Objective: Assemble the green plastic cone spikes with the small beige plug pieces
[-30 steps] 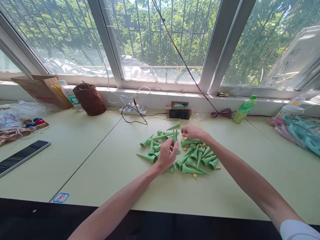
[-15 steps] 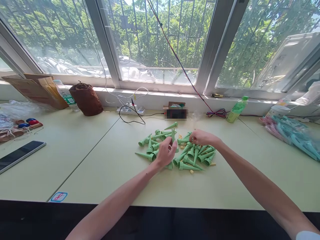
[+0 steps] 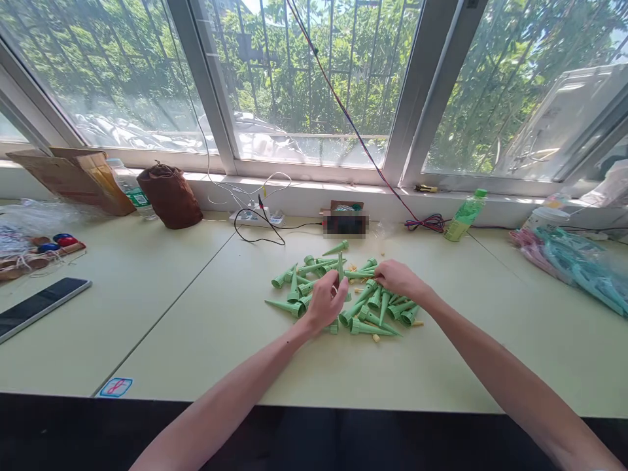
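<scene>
Both hands are in over the heap of green plastic cone-shaped spikes (image 3: 377, 313), which lies mid-table on the pale yellow-green tabletop (image 3: 196, 314), a little toward the far side. The left hand (image 3: 324, 302) is curled tight, thumb and fingertips closed about the wide foot of an upright green spike (image 3: 339, 263) that points straight up. Just to the right of it, the right hand (image 3: 400, 278) has its fingers pinched on the wide end of a slim green spike lying level (image 3: 360, 275), tip aimed left at the other hand. The two tips sit very close!

Small tan plugs (image 3: 376, 337) lie scattered among the cones and along the near edge of the heap.

The danger, as I judge it: the level spike's point could poke the left fingers or knock the upright one askew if the hands close carelessly. Either forearm sweeping low could also scatter the heap or flick the loose plugs off toward the near table edge.

Far left, a brown cloth pouch (image 3: 169, 196); far right, a green drink bottle (image 3: 464, 219).
</scene>
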### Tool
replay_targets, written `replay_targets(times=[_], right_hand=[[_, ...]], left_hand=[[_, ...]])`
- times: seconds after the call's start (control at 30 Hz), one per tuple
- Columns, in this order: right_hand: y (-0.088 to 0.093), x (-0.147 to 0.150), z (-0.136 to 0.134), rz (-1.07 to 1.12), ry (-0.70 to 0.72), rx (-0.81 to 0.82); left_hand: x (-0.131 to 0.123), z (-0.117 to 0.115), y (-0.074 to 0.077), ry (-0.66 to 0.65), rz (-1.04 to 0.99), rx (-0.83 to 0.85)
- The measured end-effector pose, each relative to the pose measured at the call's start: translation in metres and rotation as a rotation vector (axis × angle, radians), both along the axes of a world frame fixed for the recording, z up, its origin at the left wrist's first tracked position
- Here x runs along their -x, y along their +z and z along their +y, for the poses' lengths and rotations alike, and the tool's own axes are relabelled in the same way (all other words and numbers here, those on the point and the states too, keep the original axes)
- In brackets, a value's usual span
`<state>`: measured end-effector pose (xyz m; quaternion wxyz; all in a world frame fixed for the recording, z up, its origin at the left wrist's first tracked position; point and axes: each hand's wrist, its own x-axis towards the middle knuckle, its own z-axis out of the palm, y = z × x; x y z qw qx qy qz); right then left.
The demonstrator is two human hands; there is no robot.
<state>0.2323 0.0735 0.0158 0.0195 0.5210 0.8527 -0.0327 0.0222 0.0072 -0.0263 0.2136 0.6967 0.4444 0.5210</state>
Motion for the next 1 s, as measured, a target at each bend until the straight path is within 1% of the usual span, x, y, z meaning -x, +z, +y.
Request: replay_targets(times=[0.13,0.3,0.37,0.43,0.5,0.6,0.67,0.73,0.8,0.9,1.0], right_hand=[[0.001,0.004,-0.003,-0.016,-0.023,-0.001],[0.011,0.001,-0.01,-0.006,-0.041,-0.036],[0.014,0.0,-0.015,0.045,-0.031,-0.066],[0.013,0.0,-0.02,0.19,0.003,-0.102],[0.007,0.003,-0.026,0.372,0.052,-0.127],[-0.008,0.01,-0.034,0.623,0.146,-0.173],[-0.02,0.015,-0.039,0.738,0.159,-0.206],[-0.028,0.018,-0.041,0.803,0.175,-0.218],[-0.033,0.018,-0.041,0.842,0.195,-0.217],[-0.035,0.017,-0.039,0.899,0.199,-0.221],[-0.036,0.016,-0.037,0.956,0.183,-0.27]], left_hand=[[0.0,-0.001,0.0,-0.009,0.001,0.002],[0.0,-0.001,0.001,-0.014,-0.005,0.019],[0.0,-0.001,0.001,-0.011,-0.003,0.027],[0.0,-0.001,0.001,-0.008,0.002,0.035],[0.0,-0.001,0.001,-0.009,0.003,0.041],[0.001,-0.001,0.001,-0.024,-0.008,0.055],[0.001,0.0,0.0,-0.039,-0.017,0.071],[0.001,0.0,0.0,-0.052,-0.024,0.089],[0.002,0.0,0.0,-0.063,-0.033,0.107],[0.002,0.0,0.001,-0.077,-0.054,0.151],[0.003,-0.001,0.003,-0.094,-0.069,0.203]])
